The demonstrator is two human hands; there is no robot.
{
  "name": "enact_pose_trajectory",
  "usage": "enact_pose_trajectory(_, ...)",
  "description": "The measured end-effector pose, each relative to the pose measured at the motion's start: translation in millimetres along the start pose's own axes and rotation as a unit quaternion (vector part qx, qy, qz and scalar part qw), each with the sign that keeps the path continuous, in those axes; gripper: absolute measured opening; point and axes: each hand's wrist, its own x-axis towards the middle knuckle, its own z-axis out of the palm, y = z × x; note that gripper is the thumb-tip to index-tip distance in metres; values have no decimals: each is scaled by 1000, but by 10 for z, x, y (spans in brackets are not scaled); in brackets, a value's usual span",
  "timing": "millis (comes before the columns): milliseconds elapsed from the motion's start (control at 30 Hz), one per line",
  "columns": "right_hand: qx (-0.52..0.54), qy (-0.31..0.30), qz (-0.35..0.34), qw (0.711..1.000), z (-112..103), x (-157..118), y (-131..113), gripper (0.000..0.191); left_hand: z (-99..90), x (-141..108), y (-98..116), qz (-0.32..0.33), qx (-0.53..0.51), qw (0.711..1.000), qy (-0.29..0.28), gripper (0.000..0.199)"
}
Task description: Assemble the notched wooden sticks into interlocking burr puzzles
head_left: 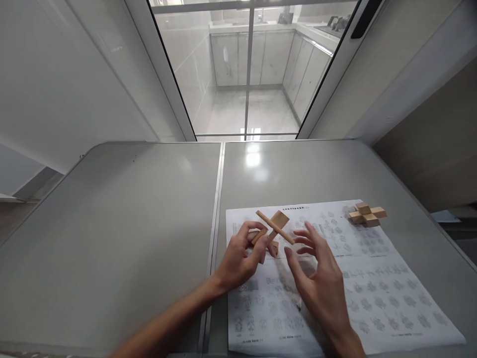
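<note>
Wood: pale wooden puzzle sticks (pixel 275 226), several pieces crossed into a loose X, raised just above the paper near the middle of the desk.
Left hand (pixel 240 258): curled around the lower ends of the sticks, thumb and fingertips pinched on them, remaining fingers folded under; forearm entering from the lower left.
Left grip: closed on the sticks, bearing their weight.
Right hand (pixel 316 276): spread wide, fingers fanned and slightly bent, palm turned toward the left hand; holding nothing.
Right fingertips: tip of one finger at or just beside the end of the long slanted stick; contact hard to tell from this angle.
Sticks, detail: one long thin piece slanting from upper left to lower right, a broader flat piece crossing it, a short block below tucked against the left fingers.
Instruction sheet (pixel 372 288): white printed paper lying flat on the right half of the desk, rows of small grey diagrams across it, under both hands.
Assembled puzzle (pixel 367 214): small cross-shaped cluster of wooden blocks, resting on the far right corner of the sheet, well apart from both hands.
Desk (pixel 112 233): grey, smooth, glossy, in two panels with a seam running down the middle just left of the sheet.
Beyond the desk: glass sliding door (pixel 248 69) with dark frame, pale tiled room and cabinets visible through it.
</note>
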Motion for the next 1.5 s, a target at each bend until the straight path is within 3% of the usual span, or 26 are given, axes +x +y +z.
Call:
enact_pose_trajectory(100, -37, -77, -39, 996, -34, 69, 81, 39, -50, 48, 16, 7, 9, 999, 33, 36)
enact_pose_trajectory(200, -52, -128, -56, 989, -2, 113, 117, 37, -91, 100, 13, 13, -7, 998, 60, 40)
enact_pose_trajectory(533, -40, -177, -30, 983, 86, 172, 66, 8, -206, 130, 21, -50, -40, 993, 96, 49)
enact_pose_trajectory(700, 39, -193, 39, 980, -2, 161, 0, 18, -240, 115, 54, -49, -56, 996, 57, 56)
enact_pose_trajectory(867, 110, -82, 160, 978, -157, 206, 85, 34, -240, 100, 81, -12, -88, 996, 3, 55)
enact_pose_trajectory(967, 214, -21, 244, 946, -281, 251, 131, 38, -243, 87, 66, -22, -95, 995, -35, 54)
enact_pose_trajectory(1067, 335, -1, 295, 895, -361, 252, 58, 39, -238, 74, 40, -31, -102, 992, -62, 54)
enact_pose_trajectory(1233, 400, -54, 322, 856, -296, 145, -215, 41, -211, 71, 38, -25, -86, 992, -88, 57)
enact_pose_trajectory(1500, 382, -151, 275, 870, -180, 78, -296, 39, -155, 47, 82, -74, -98, 986, -115, 58)
